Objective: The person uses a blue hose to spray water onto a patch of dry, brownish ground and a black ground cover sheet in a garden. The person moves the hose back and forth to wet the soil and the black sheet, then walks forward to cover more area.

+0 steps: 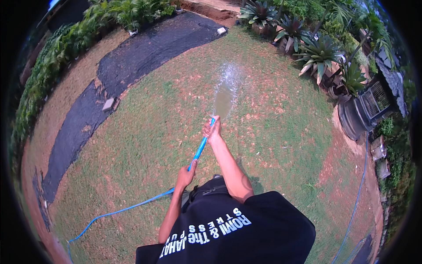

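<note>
My right hand (pixel 213 128) grips the front end of a blue garden hose (pixel 200 148), with the thumb up by its mouth. Further back along the same hose, my left hand (pixel 187 174) is closed around it. Water (pixel 229 79) leaves the hose end and sprays out in front of me over the grass. Beneath the spray lies a brownish wet patch (pixel 223 100) on the lawn (pixel 158 125). Behind my left hand the hose runs off to the lower left across the ground.
Black ground sheeting (pixel 141 49) curves along the left, with pale blocks (pixel 108 104) on it. Leafy potted plants (pixel 318 52) line the upper right. At the right stands a dark curved container (pixel 354 115) beside a grille (pixel 375 99). Another blue hose length (pixel 357 194) runs below it.
</note>
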Tool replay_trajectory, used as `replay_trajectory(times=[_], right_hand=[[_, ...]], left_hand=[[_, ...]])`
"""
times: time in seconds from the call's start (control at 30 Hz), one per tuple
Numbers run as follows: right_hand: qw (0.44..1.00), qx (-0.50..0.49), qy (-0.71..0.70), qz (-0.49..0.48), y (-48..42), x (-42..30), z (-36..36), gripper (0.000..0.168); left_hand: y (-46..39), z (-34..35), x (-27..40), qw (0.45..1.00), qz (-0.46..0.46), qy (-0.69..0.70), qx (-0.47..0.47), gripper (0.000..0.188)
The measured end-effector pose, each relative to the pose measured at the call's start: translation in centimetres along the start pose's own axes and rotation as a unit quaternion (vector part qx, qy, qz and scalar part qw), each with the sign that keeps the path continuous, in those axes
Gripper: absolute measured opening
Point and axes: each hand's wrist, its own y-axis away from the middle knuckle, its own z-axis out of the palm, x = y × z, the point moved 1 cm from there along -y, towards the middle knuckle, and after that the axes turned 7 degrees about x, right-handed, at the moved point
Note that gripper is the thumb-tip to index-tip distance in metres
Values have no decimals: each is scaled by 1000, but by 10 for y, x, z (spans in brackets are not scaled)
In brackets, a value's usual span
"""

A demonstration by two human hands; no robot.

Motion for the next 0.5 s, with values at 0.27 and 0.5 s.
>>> replay_trajectory(times=[0.27, 0.5], right_hand=[[1000, 13, -11, 17, 25, 103, 40, 37], [1000, 16, 3, -18, 52, 156, 67, 37]], left_hand=[[23, -91, -65, 997, 6, 64, -38, 63], [31, -140, -108, 991, 4, 97, -94, 63]])
